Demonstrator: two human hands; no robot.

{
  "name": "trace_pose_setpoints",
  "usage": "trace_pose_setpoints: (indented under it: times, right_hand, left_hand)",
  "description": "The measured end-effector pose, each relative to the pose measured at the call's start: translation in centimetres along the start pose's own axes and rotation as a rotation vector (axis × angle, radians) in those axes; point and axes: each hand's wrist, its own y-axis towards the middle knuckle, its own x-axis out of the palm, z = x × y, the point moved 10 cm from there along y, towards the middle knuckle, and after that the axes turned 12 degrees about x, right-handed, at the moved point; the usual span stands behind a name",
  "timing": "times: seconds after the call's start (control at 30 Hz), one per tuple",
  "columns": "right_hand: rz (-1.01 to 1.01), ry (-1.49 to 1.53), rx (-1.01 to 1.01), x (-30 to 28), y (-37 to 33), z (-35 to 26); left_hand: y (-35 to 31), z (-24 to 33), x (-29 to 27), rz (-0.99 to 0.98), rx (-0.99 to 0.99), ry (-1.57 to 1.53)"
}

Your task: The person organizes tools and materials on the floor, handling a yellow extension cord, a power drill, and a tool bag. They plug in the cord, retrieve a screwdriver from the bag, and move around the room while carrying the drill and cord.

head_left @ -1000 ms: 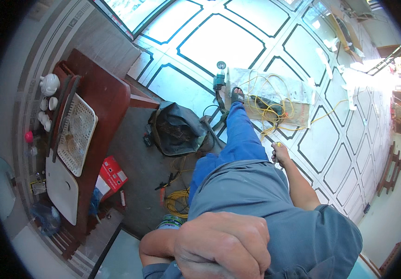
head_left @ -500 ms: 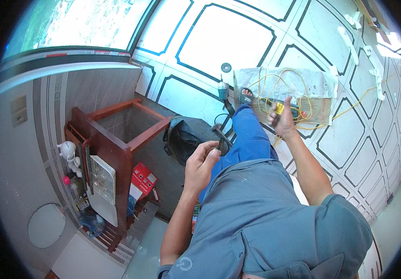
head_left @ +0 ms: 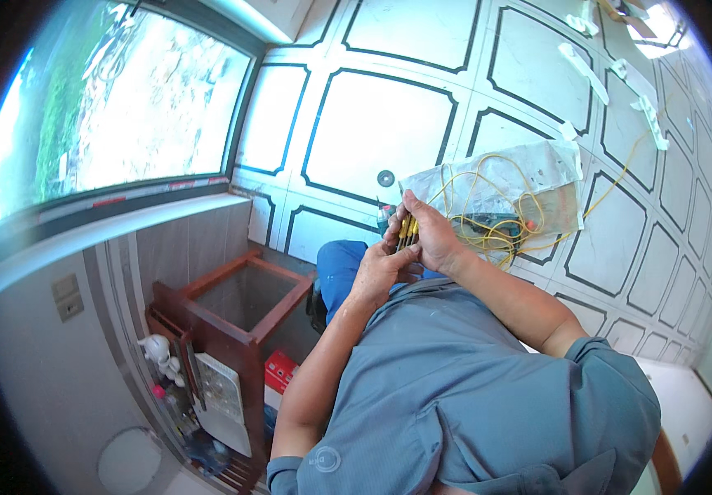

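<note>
My two hands meet in front of my waist around a small bunch of yellow-handled screwdrivers [head_left: 408, 226], their thin metal shafts pointing down toward my body. My right hand [head_left: 435, 234] is closed on the handles from the right, its thumb stretched upward. From the left, my left hand [head_left: 378, 271] closes on the same tools around the shafts and lower handles. Part of the bunch is hidden by my fingers. Just beyond my hands on the floor, a teal power tool [head_left: 383, 216] is partly covered by my left hand.
A yellow cord [head_left: 500, 158] lies in loops over a pale sheet [head_left: 556, 161] and cardboard, with a green power tool [head_left: 488, 221] among it. Beyond is a dark disc [head_left: 386, 178]. At left, an upturned reddish wooden table [head_left: 232, 326] stands below the window sill [head_left: 125, 231].
My hands, apart before, have come together at the middle, bringing the yellow-handled screwdrivers from the right to my left hand. The view has shifted, and the black bag is now mostly hidden.
</note>
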Motion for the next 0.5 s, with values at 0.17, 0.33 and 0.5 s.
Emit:
trace_pose_setpoints:
  times: [0.17,0.33,0.5]
  right_hand:
    - [0.008,0.12,-0.123,-1.7,1.7,-2.6]
    - [0.269,0.033,-0.278,-4.1,4.7,-3.8]
    - [0.632,-0.227,-0.372,-4.2,8.7,-1.4]
  left_hand:
    - [5.1,1.1,-1.1,-0.145,-0.171,0.309]
    - [11.5,1.4,-2.3,-0.492,-0.233,0.652]
    - [15.9,2.4,-6.0,-0.841,-0.291,0.793]
